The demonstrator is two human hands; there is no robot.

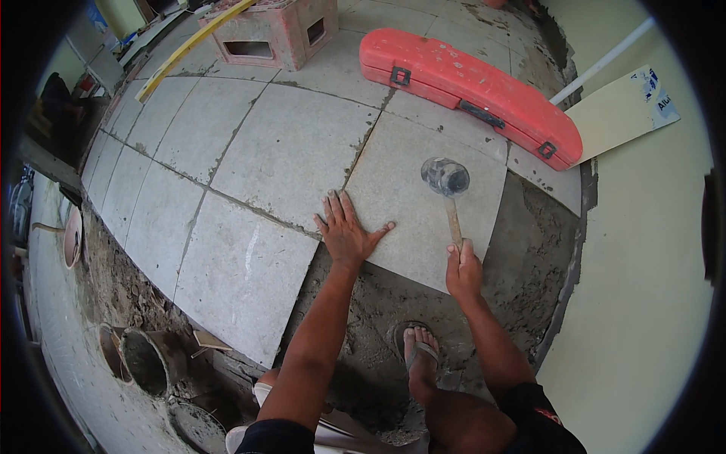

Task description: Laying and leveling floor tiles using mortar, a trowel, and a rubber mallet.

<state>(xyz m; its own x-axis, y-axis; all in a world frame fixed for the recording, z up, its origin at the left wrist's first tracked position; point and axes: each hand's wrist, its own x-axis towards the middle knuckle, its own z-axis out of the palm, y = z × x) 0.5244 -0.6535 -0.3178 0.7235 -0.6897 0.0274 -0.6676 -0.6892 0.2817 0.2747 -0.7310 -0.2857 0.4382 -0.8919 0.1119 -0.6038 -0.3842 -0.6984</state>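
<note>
My right hand (463,271) is closed round the wooden handle of a rubber mallet (446,176). The mallet's dark head, smeared with grey, is over a large grey floor tile (408,197); I cannot tell whether it touches. My left hand (345,233) lies with fingers spread across the joint between this tile and its neighbour (295,144), near the tile's front corner. Wet grey mortar (393,291) borders the tile's near and right edges. Another tile (242,276) lies to the left of my left forearm.
A long red case (473,87) rests on the tiles at the far right, beside a pale board (628,113) against the wall. At the back stands a reddish crate (280,34) with a yellow level (193,45) leaning on it. Mortar-stained buckets (151,363) sit at lower left. My sandalled foot (420,348) is on the mortar.
</note>
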